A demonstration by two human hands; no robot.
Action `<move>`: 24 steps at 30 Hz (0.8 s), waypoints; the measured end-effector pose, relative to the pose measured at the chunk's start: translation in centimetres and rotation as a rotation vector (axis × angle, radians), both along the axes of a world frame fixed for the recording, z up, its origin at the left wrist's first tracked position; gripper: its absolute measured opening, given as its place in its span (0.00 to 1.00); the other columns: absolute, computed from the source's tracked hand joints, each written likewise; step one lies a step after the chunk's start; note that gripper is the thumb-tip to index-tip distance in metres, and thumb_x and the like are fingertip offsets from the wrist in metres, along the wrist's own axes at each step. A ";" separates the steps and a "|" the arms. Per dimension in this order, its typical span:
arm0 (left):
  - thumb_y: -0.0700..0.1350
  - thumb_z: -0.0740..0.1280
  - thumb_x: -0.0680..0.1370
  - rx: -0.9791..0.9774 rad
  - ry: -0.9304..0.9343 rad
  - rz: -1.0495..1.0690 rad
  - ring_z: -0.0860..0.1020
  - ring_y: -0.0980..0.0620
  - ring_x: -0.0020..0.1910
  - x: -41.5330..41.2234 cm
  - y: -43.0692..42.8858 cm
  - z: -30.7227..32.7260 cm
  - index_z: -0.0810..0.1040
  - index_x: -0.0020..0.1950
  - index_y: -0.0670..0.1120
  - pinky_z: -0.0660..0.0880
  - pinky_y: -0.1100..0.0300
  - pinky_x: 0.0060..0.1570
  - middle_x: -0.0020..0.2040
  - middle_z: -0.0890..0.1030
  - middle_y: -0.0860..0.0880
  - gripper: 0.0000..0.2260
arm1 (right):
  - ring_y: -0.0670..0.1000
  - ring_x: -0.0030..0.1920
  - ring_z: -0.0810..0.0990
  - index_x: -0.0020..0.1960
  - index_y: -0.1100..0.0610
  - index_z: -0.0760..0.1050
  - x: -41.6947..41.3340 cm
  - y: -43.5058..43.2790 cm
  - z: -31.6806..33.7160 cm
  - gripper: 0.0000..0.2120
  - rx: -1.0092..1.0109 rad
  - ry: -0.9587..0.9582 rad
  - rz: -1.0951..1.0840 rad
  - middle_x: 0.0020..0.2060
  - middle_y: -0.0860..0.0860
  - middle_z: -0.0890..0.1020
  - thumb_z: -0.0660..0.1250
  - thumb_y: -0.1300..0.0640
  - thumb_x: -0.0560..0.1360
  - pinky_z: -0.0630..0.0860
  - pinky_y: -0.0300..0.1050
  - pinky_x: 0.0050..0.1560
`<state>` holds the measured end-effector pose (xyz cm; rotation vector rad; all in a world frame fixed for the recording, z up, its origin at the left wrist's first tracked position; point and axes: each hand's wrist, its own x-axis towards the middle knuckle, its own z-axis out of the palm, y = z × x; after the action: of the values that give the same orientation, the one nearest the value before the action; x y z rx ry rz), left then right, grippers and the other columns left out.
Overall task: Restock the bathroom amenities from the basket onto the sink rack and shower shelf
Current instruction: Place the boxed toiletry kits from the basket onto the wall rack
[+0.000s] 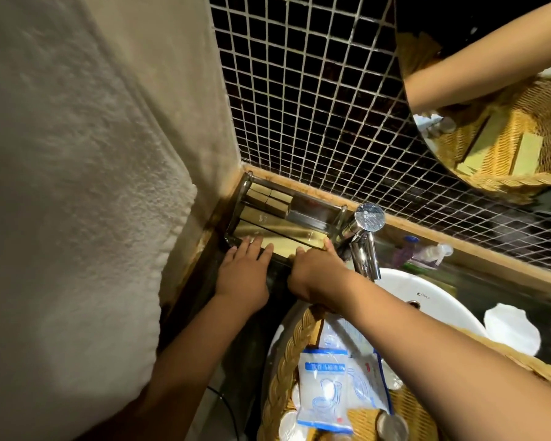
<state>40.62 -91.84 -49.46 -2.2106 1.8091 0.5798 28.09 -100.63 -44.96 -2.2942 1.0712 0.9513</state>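
the right hand (315,268) hides its own fingertips behind a long gold box (277,238) at the front of the sink rack (341,218), so whether it grips the box cannot be told. the left hand (244,268) covers the rack's near rail. print on the gold boxes is too small to read. the wicker basket (287,354) is cut off by the bottom and right edges, and the right forearm crosses over it. the blue and white packets (325,389) inside carry text too blurred to read. the round mirror (490,122) is cut by the top and right edges. small bottles (427,251) behind the tap (363,243) are blurred.
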 end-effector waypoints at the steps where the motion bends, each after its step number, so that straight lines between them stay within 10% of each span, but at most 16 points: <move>1: 0.50 0.67 0.77 0.003 -0.012 0.000 0.45 0.46 0.80 -0.1 0.0 -0.1 0.46 0.81 0.52 0.45 0.49 0.77 0.82 0.46 0.47 0.40 | 0.56 0.74 0.66 0.75 0.58 0.67 0.1 -0.1 -0.1 0.24 -0.006 0.028 0.035 0.71 0.56 0.72 0.53 0.50 0.81 0.43 0.64 0.78; 18: 0.52 0.66 0.76 0.011 -0.084 0.038 0.47 0.44 0.80 -0.8 0.0 -0.1 0.48 0.81 0.54 0.47 0.44 0.78 0.82 0.49 0.47 0.38 | 0.56 0.80 0.57 0.80 0.54 0.60 0.2 -0.9 -0.6 0.27 0.098 0.110 0.065 0.80 0.53 0.59 0.51 0.50 0.82 0.37 0.66 0.76; 24: 0.54 0.61 0.80 0.066 -0.016 0.066 0.48 0.44 0.80 -1.5 0.6 4.1 0.48 0.81 0.57 0.49 0.43 0.77 0.82 0.49 0.47 0.33 | 0.59 0.68 0.73 0.75 0.51 0.67 -1.4 1.0 4.0 0.24 0.051 -0.118 -0.037 0.68 0.56 0.77 0.59 0.51 0.80 0.64 0.61 0.71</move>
<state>39.13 -91.25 -45.34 -2.2321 1.6901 0.6236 26.65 -99.61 -40.98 -2.2513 1.0246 0.8091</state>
